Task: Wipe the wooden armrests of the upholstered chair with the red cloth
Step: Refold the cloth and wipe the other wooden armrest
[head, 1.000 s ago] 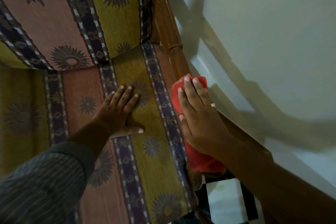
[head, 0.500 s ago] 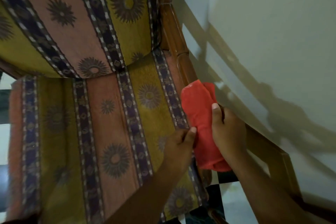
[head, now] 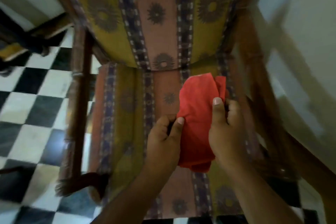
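The red cloth (head: 195, 112) is held above the chair's striped seat (head: 127, 114), bunched between both hands. My left hand (head: 163, 143) pinches its left edge with thumb and fingers. My right hand (head: 226, 129) grips its right side, thumb on top. The left wooden armrest (head: 79, 96) runs down the left side of the chair, and neither hand touches it. On the right, the other wooden armrest (head: 254, 71) lies beside the wall, behind my right hand. The view is blurred by motion.
A black-and-white checkered floor (head: 31, 107) lies to the left of the chair. Another piece of dark wooden furniture (head: 36, 38) stands at the upper left. A pale wall (head: 305, 32) runs close along the chair's right side.
The cloth has come off the right armrest and now sits over the seat. My left hand left the seat cushion and took hold of the cloth. The view swung left, showing the left armrest.
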Tool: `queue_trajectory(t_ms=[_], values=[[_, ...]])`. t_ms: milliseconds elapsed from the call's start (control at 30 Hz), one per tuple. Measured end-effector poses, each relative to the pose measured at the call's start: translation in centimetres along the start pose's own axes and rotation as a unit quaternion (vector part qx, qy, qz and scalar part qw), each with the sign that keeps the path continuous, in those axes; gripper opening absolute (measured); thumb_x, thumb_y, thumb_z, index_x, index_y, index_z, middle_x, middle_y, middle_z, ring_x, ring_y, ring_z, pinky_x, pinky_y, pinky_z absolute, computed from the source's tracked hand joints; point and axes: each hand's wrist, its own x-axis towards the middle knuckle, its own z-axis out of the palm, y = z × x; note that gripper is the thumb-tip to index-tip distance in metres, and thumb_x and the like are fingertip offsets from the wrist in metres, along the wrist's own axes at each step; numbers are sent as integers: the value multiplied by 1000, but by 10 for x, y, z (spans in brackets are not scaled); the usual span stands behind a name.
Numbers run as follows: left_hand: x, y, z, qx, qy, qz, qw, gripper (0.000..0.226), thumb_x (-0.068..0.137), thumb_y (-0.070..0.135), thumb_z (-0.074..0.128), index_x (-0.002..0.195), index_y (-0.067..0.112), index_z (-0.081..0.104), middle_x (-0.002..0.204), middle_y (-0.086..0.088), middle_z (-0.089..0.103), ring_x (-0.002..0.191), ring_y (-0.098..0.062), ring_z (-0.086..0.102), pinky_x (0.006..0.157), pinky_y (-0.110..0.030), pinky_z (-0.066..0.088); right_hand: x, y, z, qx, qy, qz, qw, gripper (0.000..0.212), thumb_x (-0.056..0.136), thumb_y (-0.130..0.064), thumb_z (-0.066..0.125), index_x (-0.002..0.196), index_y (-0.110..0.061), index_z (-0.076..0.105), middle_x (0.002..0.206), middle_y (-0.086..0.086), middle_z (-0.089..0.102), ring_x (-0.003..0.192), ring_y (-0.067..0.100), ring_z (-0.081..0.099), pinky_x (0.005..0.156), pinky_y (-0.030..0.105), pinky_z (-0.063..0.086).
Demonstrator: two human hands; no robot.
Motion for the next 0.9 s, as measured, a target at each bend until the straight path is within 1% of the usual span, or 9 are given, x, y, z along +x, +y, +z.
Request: queue_trajectory(t_ms=[133,200,367,500,633,700,767,833,900], values=[[-8,10,-114,47,102,47,993,15,96,22,60,84,22,68,74,14,68,64,6,56,60,-11,43,-61,-52,88,66,-48,-28,996,14,102,-30,49,94,-20,56,78,-16,54,71,-16,52,63,7,35],[-15,9,-179,67,160,57,983,15,97,27,60,84,26,68,77,17,69,67,5,59,60,-9,44,-101,-80,135,79,-88,-35,992,20,101,-38,48,96,-21,57,76,-16,54,70,-11,53,65,16,39],[-17,-17,-270,133,227,33,964,16,95,39,57,82,33,64,80,19,68,76,0,63,61,-10,44,-165,-91,211,41,-148,-37,987,25,100,-43,44,106,-23,59,88,-8,65,76,4,59,65,12,38],[-9,-74,-291,245,183,-69,949,16,99,22,58,86,32,61,83,4,69,83,-23,64,65,-28,42,-186,-49,238,-83,-193,0,978,33,100,-34,52,119,-9,61,110,12,71,99,26,64,70,23,30],[-10,-102,-293,255,162,-87,949,11,99,29,56,105,32,64,103,-3,71,80,-10,62,64,-21,44,-185,-20,247,-74,-205,9,976,30,98,-32,56,117,-9,63,99,-4,63,96,18,59,72,18,29],[-13,-103,-291,283,169,-53,943,29,100,33,54,127,26,60,124,-4,66,94,-10,63,76,-28,53,-178,-14,245,-60,-230,-4,971,17,98,-35,54,92,-20,60,78,-15,54,77,10,54,70,26,34],[-12,-96,-284,361,157,52,918,42,100,32,51,138,17,54,140,-10,57,121,-28,58,97,-45,51,-166,-7,243,-43,-232,-10,972,31,97,-42,50,73,-21,51,61,-10,49,59,2,49,62,25,38],[-5,-90,-273,460,89,157,869,52,99,36,44,144,11,48,151,-19,46,138,-43,44,107,-54,41,-149,0,238,-48,-249,-10,967,36,94,-49,43,74,-21,57,65,-5,59,62,-2,56,61,14,40],[9,-86,-263,554,4,197,809,62,100,45,33,152,11,36,161,-19,26,148,-42,21,114,-54,28,-123,14,232,-151,-264,-60,951,40,98,-46,43,98,-15,68,92,12,71,88,11,67,77,24,46]])
